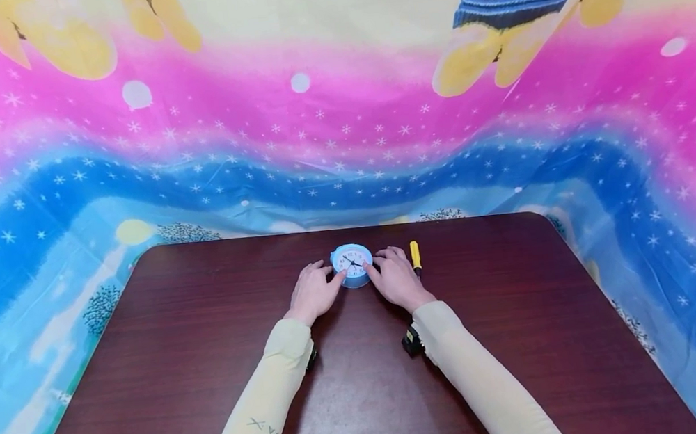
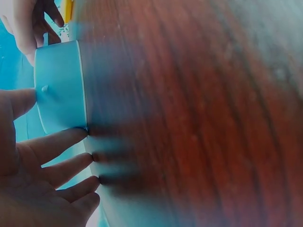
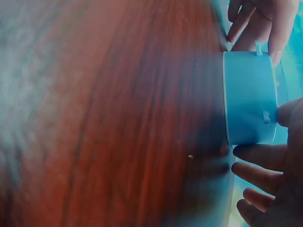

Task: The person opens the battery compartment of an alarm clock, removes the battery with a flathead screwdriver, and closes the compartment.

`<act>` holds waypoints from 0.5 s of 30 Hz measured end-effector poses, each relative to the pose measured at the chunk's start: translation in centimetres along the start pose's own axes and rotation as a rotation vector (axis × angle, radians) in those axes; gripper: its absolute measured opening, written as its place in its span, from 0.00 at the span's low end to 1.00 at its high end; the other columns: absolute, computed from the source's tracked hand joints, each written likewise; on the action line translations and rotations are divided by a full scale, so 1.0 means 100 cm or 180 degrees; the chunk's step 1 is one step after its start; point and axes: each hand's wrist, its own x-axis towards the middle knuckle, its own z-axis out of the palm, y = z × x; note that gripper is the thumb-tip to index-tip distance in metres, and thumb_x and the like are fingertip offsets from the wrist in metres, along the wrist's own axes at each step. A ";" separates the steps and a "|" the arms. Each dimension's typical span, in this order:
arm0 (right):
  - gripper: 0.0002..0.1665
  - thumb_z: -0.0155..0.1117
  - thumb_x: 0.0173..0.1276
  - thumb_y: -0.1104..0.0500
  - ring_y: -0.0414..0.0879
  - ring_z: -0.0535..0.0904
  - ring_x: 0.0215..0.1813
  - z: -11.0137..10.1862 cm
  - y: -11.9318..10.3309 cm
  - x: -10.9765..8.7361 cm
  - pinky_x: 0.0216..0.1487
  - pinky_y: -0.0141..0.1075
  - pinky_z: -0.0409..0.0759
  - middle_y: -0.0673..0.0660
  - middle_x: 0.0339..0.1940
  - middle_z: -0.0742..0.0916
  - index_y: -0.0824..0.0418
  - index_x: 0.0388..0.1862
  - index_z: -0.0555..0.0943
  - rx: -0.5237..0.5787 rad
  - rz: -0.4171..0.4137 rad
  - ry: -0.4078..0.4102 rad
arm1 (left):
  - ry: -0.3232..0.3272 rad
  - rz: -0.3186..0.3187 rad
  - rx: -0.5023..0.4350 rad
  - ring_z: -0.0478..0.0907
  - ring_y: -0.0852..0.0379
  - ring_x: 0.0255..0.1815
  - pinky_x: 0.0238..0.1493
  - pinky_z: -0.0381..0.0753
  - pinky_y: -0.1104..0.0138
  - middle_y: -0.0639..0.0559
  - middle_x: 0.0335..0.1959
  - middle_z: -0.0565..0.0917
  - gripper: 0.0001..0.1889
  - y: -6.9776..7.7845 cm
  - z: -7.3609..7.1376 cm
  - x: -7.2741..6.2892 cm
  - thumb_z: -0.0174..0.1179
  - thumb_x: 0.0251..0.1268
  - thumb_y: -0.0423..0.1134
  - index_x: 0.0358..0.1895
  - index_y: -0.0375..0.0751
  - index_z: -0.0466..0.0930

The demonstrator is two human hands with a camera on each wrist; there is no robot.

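A light blue round alarm clock (image 1: 353, 265) lies on the table with its white dial facing up. My left hand (image 1: 315, 290) holds it from the left, thumb on the rim of the dial and index finger low against the side. From the right, my right hand (image 1: 398, 276) grips it the same way, thumb at the rim. The left wrist view shows the clock's blue side wall (image 2: 59, 85) with a small knob, and the other left fingers spread with their tips at the tabletop. Small tabs stick out of the casing (image 3: 248, 99) in the right wrist view.
A screwdriver with a yellow handle (image 1: 415, 255) lies just right of my right hand, its lower end partly hidden by it. The dark red-brown wooden table (image 1: 168, 374) ends close behind the clock. A colourful printed cloth (image 1: 314, 122) hangs around the table.
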 end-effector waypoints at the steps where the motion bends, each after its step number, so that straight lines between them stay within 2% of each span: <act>1: 0.31 0.49 0.83 0.45 0.62 0.62 0.74 0.000 0.000 0.000 0.74 0.52 0.60 0.66 0.66 0.79 0.70 0.62 0.82 -0.0001 0.0007 -0.0006 | -0.0003 0.0004 -0.0002 0.62 0.38 0.75 0.75 0.56 0.54 0.34 0.67 0.76 0.31 0.000 0.001 0.000 0.54 0.77 0.55 0.62 0.29 0.80; 15: 0.30 0.50 0.83 0.46 0.61 0.67 0.70 0.003 -0.002 -0.002 0.71 0.51 0.65 0.65 0.63 0.81 0.70 0.63 0.81 0.0112 0.0052 0.0040 | -0.0005 0.0020 -0.0034 0.60 0.37 0.76 0.76 0.55 0.53 0.34 0.68 0.75 0.30 0.003 0.003 -0.003 0.53 0.78 0.52 0.65 0.27 0.77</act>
